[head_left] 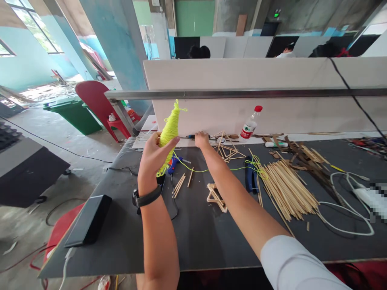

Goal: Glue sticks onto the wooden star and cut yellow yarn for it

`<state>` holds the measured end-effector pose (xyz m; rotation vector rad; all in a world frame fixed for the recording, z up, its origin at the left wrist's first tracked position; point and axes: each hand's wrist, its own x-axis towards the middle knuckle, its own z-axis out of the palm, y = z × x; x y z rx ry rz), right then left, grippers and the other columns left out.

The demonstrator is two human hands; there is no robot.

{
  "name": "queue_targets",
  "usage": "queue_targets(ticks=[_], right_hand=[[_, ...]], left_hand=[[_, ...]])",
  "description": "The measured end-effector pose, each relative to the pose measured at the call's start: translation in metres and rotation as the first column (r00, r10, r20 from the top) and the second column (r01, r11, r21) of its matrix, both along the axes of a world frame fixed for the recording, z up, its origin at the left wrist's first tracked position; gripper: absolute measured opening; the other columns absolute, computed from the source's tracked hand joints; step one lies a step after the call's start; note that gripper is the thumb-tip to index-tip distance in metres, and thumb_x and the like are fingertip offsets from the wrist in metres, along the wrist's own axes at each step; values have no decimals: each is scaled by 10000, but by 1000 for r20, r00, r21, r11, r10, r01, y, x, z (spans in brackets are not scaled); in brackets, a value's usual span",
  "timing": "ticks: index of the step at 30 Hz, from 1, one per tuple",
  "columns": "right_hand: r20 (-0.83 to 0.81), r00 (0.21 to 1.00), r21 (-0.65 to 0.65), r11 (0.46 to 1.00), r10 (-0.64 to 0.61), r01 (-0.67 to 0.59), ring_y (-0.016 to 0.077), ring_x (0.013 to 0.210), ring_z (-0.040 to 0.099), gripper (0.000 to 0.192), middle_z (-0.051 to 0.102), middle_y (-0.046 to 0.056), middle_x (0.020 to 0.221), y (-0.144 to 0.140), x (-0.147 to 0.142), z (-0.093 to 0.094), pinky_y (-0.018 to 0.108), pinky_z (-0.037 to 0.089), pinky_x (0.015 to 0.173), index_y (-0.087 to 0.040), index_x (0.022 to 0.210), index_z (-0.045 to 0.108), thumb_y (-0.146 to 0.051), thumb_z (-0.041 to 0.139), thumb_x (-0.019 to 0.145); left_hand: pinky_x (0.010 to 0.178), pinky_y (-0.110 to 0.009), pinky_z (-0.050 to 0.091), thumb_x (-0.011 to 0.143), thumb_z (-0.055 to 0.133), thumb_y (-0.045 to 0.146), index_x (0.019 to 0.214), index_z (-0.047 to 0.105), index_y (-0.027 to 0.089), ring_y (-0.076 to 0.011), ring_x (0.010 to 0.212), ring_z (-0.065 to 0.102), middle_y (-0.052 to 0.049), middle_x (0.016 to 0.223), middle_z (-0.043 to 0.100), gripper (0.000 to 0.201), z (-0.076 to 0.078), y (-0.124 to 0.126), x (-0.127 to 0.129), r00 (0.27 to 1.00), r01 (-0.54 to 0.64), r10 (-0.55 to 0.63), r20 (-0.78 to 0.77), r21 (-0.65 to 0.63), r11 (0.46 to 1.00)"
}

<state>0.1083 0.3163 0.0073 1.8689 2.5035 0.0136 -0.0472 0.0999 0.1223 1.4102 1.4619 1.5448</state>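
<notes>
My left hand [157,155] is wrapped around a cone of neon yellow yarn [169,133], held up above the table's left part. A loose strand of the yarn trails rightward under my right forearm to a small tangle [256,167]. My right hand [201,139] reaches to the back edge of the table, fingers curled over a thin tool with a dark and blue handle [191,137]. Behind the yarn, partly hidden, lies a blue glue gun [173,164]. Beside my right forearm are a small wooden stick frame [215,196] and a larger stick frame [226,151].
A pile of wooden sticks [290,189] lies on the right, next to a dark blue tool [250,175]. Behind stands a bottle with a red cap [251,123]. A white cable [344,231] loops at right; a black box-like device [90,221] sits at left. A metal rail [242,94] crosses behind.
</notes>
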Motion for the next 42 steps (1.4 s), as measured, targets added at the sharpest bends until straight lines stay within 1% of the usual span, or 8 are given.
queue_targets(ticks=[11, 18, 24, 27, 29, 31, 37, 42], right_hand=[[-5, 1000, -37, 999, -16, 16, 352, 1428, 406, 531, 548, 258, 1471, 22, 8, -6, 583, 304, 1163, -97, 1434, 534, -117, 559, 904], [-133, 986, 82, 993, 97, -87, 312, 1403, 444, 456, 609, 261, 1426, 5, 12, 9, 569, 170, 1227, -36, 1379, 562, -25, 309, 1001], [-372, 924, 214, 977, 91, -10, 304, 1144, 634, 459, 581, 290, 1416, -18, 4, 58, 433, 480, 951, -64, 1443, 429, -233, 169, 1105], [-862, 506, 32, 992, -33, 121, 215, 846, 680, 389, 696, 201, 1145, -45, 4, 92, 337, 532, 764, -128, 1356, 465, -320, 241, 1102], [-976, 139, -171, 985, -166, -27, 150, 666, 636, 342, 681, 125, 987, -73, 10, 112, 284, 525, 640, -134, 1207, 515, -322, 255, 1087], [-954, -57, -271, 929, -294, -253, 121, 616, 588, 259, 642, 82, 861, -107, 22, 128, 258, 515, 601, -132, 1031, 563, -282, 352, 1042], [-926, -216, -184, 868, -311, -461, 156, 714, 623, 207, 698, 92, 1047, -199, 66, 142, 321, 569, 630, -186, 1068, 575, -254, 624, 879], [-934, -273, -71, 868, -232, -492, 194, 843, 642, 395, 713, 114, 1239, -213, 81, 134, 400, 591, 781, -219, 1209, 614, -312, 723, 840]], left_hand=[[479, -262, 348, 759, 843, 356, 872, 667, 203, -125, 591, 487, -6, 727, 567, 260, 3, -1, -3, 991, -129, 128, 28, 50, 990], [513, -268, 378, 782, 831, 430, 874, 656, 203, -137, 626, 521, -21, 745, 602, 301, 3, 2, 4, 982, -184, 186, -17, 74, 980], [504, -262, 415, 870, 680, 670, 889, 623, 216, -140, 614, 578, -24, 741, 621, 457, 2, 8, 7, 976, -189, 174, 131, 110, 976], [483, -253, 421, 846, 655, 742, 916, 605, 209, -142, 608, 612, -29, 760, 650, 540, 7, 5, 14, 964, -151, 127, 233, 88, 985], [467, -257, 418, 830, 645, 772, 929, 591, 203, -149, 601, 626, -40, 772, 667, 581, 11, 0, 19, 960, -126, 111, 257, 43, 991], [470, -262, 435, 806, 667, 779, 936, 578, 199, -153, 595, 635, -52, 793, 680, 601, 15, -5, 22, 961, -101, 93, 262, 17, 995], [478, -250, 471, 642, 893, 619, 902, 600, 199, -154, 603, 647, -34, 765, 665, 574, 22, -11, 27, 953, -46, 23, 303, 68, 997], [451, -244, 446, 724, 831, 599, 943, 624, 211, -163, 580, 658, -4, 697, 623, 492, 27, -12, 38, 914, -34, -13, 405, 107, 994]])
